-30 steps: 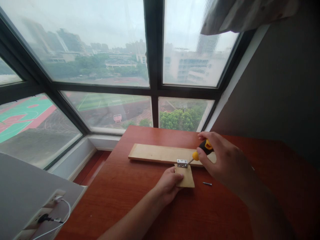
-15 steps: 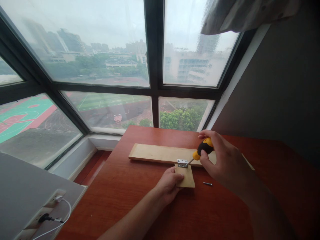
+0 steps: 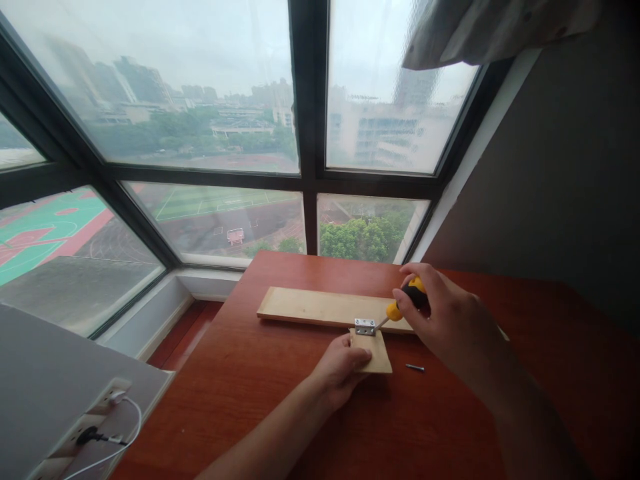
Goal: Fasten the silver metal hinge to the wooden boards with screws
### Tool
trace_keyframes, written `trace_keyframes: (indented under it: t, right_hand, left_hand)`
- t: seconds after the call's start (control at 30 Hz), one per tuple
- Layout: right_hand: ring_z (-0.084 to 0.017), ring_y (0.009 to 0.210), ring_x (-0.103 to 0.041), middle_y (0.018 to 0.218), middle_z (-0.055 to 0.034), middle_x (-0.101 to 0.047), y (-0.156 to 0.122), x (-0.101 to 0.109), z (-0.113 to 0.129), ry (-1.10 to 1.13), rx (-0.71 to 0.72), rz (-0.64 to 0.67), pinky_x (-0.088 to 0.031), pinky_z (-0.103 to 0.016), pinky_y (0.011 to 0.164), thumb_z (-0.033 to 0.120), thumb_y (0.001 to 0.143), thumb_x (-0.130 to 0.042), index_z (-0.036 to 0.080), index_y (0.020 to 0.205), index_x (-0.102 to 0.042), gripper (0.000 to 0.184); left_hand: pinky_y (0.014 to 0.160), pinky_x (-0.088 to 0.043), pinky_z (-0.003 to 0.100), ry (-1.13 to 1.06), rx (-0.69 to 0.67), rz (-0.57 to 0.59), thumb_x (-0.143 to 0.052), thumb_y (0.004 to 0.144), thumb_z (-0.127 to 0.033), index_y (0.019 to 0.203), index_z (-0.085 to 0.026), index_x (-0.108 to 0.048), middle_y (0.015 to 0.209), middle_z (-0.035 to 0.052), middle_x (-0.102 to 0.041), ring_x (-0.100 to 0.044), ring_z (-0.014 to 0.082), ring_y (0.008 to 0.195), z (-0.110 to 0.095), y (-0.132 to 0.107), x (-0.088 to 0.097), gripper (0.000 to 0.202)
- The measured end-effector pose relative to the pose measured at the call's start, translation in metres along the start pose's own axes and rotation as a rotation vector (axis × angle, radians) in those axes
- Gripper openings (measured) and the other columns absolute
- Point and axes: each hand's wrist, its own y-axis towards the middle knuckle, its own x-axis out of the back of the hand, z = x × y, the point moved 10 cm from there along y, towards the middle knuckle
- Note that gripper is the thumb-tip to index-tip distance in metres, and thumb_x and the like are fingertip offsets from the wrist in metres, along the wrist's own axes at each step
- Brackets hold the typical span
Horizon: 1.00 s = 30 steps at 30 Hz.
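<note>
My left hand (image 3: 343, 365) is closed around a small wooden board (image 3: 376, 360), thumb on its top face. A silvery metal hinge (image 3: 365, 327) lies at the far edge of that board. In my right hand (image 3: 450, 320) is a yellow-and-black screwdriver (image 3: 394, 311), held slanted with the fingers wrapped about its handle. Its tip meets the right side of the hinge; the screw head there is too small to make out. A loose screw (image 3: 415, 367) lies on the table, right of the small board.
A long wooden plank (image 3: 320, 305) lies across the reddish-brown table (image 3: 240, 400) behind my hands, its right part hidden by my right hand. Windows rise beyond the table. At the lower left, a wall socket (image 3: 86, 437) carries plugs and a white cable.
My right hand has shifted its fingers and turned on the screwdriver handle, whose tip stays at the hinge. The small board in my left hand has tilted slightly.
</note>
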Motion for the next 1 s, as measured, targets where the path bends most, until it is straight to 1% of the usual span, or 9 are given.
trace_keyframes:
  t: [0.2,0.3,0.37,0.43,0.53,0.7,0.77,0.9,1.0]
  right_hand:
    - [-0.021,0.085,-0.066,0.111,-0.0045,-0.065,-0.0013,0.0026,0.0077,0.089,0.012,0.049,-0.051,-0.031,0.064,0.023,0.080,-0.052,0.024,0.116,-0.048,0.037]
    - [-0.021,0.086,-0.066,0.113,-0.0042,-0.065,-0.0015,0.0008,0.0078,0.086,0.015,0.060,-0.050,-0.031,0.063,0.030,0.083,-0.054,0.025,0.116,-0.049,0.034]
    - [-0.022,0.084,-0.067,0.111,-0.0042,-0.065,-0.0008,0.0001,0.0057,0.068,0.014,0.040,-0.050,-0.032,0.062,0.038,0.087,-0.053,0.025,0.114,-0.051,0.031]
    - [-0.022,0.083,-0.067,0.108,-0.0040,-0.067,-0.0001,0.0001,0.0041,0.054,0.015,0.014,-0.049,-0.032,0.062,0.040,0.089,-0.051,0.025,0.112,-0.052,0.028]
    - [-0.021,0.083,-0.067,0.105,-0.0034,-0.067,0.0002,0.0010,0.0040,0.086,0.011,-0.003,-0.050,-0.031,0.065,0.034,0.088,-0.051,0.024,0.114,-0.050,0.028]
    - [-0.021,0.092,-0.064,0.111,-0.0044,-0.064,-0.0009,0.0024,0.0089,0.129,0.024,0.021,-0.050,-0.031,0.070,0.021,0.081,-0.052,0.022,0.118,-0.046,0.038]
    - [-0.021,0.092,-0.064,0.111,-0.0039,-0.064,-0.0007,0.0021,0.0088,0.115,0.030,0.021,-0.049,-0.031,0.069,0.023,0.082,-0.053,0.023,0.117,-0.047,0.036]
    - [-0.022,0.087,-0.065,0.110,-0.0031,-0.065,0.0000,0.0026,0.0043,0.073,0.023,-0.019,-0.049,-0.033,0.066,0.036,0.087,-0.053,0.025,0.113,-0.051,0.029]
    - [-0.020,0.085,-0.065,0.109,-0.0025,-0.065,-0.0001,0.0021,0.0026,0.102,0.005,-0.014,-0.050,-0.032,0.067,0.033,0.087,-0.052,0.024,0.115,-0.050,0.029]
  left_hand:
    - [0.073,-0.050,0.031,-0.007,-0.004,-0.001,-0.062,0.059,-0.001,0.095,-0.010,-0.064,0.084,0.0086,-0.068,-0.062,0.0180,0.073,-0.0007,0.0004,-0.0010,0.038]
    - [0.072,-0.050,0.030,0.002,0.005,-0.014,-0.061,0.059,0.000,0.095,-0.010,-0.063,0.084,0.0087,-0.068,-0.062,0.0176,0.073,-0.0006,0.0000,-0.0005,0.037]
    - [0.071,-0.049,0.029,0.006,0.010,-0.020,-0.061,0.060,0.000,0.095,-0.011,-0.064,0.082,0.0082,-0.068,-0.062,0.0168,0.072,-0.0005,-0.0004,-0.0001,0.036]
    - [0.070,-0.049,0.028,0.003,0.011,-0.016,-0.062,0.059,0.000,0.093,-0.011,-0.064,0.081,0.0078,-0.068,-0.062,0.0167,0.071,-0.0007,-0.0006,-0.0004,0.036]
    - [0.069,-0.049,0.029,-0.007,0.003,-0.004,-0.062,0.058,0.000,0.091,-0.011,-0.064,0.081,0.0080,-0.068,-0.062,0.0171,0.071,-0.0010,-0.0001,-0.0009,0.035]
    - [0.072,-0.050,0.031,-0.010,0.010,-0.001,-0.063,0.058,-0.001,0.094,-0.010,-0.064,0.085,0.0097,-0.069,-0.064,0.0194,0.075,0.0007,0.0013,-0.0006,0.038]
    - [0.072,-0.050,0.031,-0.008,0.012,0.002,-0.062,0.057,-0.001,0.094,-0.010,-0.064,0.085,0.0095,-0.068,-0.064,0.0194,0.075,0.0008,0.0011,-0.0014,0.037]
    - [0.071,-0.050,0.030,0.001,0.013,-0.007,-0.062,0.058,-0.001,0.092,-0.010,-0.064,0.082,0.0082,-0.068,-0.063,0.0175,0.072,-0.0001,0.0005,-0.0012,0.035]
    - [0.071,-0.050,0.030,0.001,0.010,0.000,-0.062,0.058,-0.001,0.093,-0.010,-0.063,0.082,0.0083,-0.068,-0.062,0.0175,0.071,-0.0002,0.0010,-0.0010,0.036]
